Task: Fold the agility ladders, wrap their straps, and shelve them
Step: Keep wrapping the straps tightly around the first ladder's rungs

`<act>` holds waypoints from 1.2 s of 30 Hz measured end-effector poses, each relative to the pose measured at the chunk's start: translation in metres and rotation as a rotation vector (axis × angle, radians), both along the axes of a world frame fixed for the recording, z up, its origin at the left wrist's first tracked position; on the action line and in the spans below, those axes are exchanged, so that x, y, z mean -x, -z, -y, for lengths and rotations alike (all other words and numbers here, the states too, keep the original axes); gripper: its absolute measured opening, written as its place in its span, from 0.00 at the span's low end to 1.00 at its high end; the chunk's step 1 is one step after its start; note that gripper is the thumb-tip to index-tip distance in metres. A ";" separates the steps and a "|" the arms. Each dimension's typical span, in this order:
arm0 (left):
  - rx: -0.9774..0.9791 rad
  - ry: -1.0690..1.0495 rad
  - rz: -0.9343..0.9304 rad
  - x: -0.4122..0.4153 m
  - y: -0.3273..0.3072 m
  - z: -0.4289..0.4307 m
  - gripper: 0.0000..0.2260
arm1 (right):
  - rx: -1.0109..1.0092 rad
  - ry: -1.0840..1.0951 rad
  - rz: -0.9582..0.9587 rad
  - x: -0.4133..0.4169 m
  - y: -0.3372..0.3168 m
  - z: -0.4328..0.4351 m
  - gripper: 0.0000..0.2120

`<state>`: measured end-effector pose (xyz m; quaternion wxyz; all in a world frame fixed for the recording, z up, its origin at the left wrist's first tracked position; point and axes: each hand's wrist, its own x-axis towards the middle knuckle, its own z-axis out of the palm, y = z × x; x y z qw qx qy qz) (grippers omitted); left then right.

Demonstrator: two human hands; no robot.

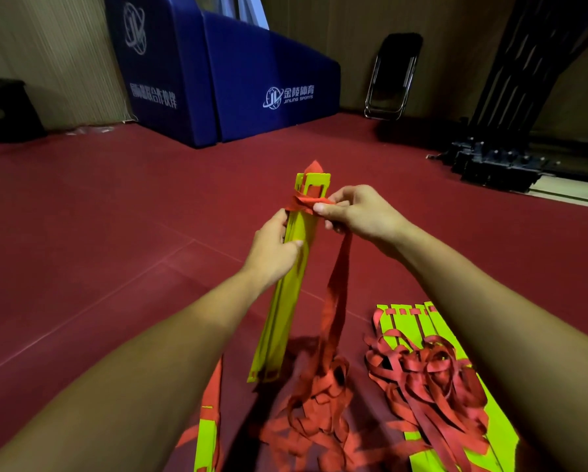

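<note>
Holding the folded ladder (287, 301) near the centre, as a tight stack of yellow rungs, standing nearly upright and leaning a little toward 1 o'clock. Not managing to tell whether the lower end is touching the floor (115, 216) or only hanging just above it.

Gripping this stack with the left hand (273, 248) from the 9 o'clock side, a bit under the top, with the thumb pressing on the front face and the fingers curling round behind.

Pinching the red strap (335, 301) with the right hand (357, 212) on the 3 o'clock side of the stack, thumb and fingers closing narrowly on it, right at the band crossing the stack just under the top end. Letting the free length hang from this hand toward 6 o'clock, down into a loose red heap (319, 413) on the floor beside the foot of the stack.

Seeing a second ladder (490, 427) lying flat at 5 o'clock, with yellow rungs side by side and tangled red straps (428, 373) on top, partly hiding under the right forearm. Seeing also one more yellow rung piece (205, 441) at 7 o'clock, at the bottom edge.

Farther away, noticing a blue padded block (238, 83) at 12 o'clock, a folded chair (393, 76) leaning against the wall at 1 o'clock, a black metal frame (500, 155) at 2 o'clock and a dark blurred object (10, 110) at 10 o'clock.
</note>
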<state>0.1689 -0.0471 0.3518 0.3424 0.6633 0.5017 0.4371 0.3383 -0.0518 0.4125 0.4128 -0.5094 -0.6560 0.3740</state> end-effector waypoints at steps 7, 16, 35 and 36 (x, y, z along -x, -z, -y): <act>0.164 0.170 0.121 0.006 -0.005 0.000 0.21 | 0.003 -0.123 0.062 -0.004 0.003 -0.002 0.04; 0.232 0.251 0.196 0.018 -0.006 -0.005 0.23 | -0.036 -0.200 0.105 -0.001 0.005 -0.001 0.08; 0.197 0.340 0.075 0.017 -0.006 -0.008 0.30 | -0.086 0.059 0.213 0.008 0.012 -0.012 0.25; 0.164 0.333 0.027 0.017 -0.003 -0.008 0.32 | -0.095 0.113 0.245 0.010 0.013 -0.014 0.27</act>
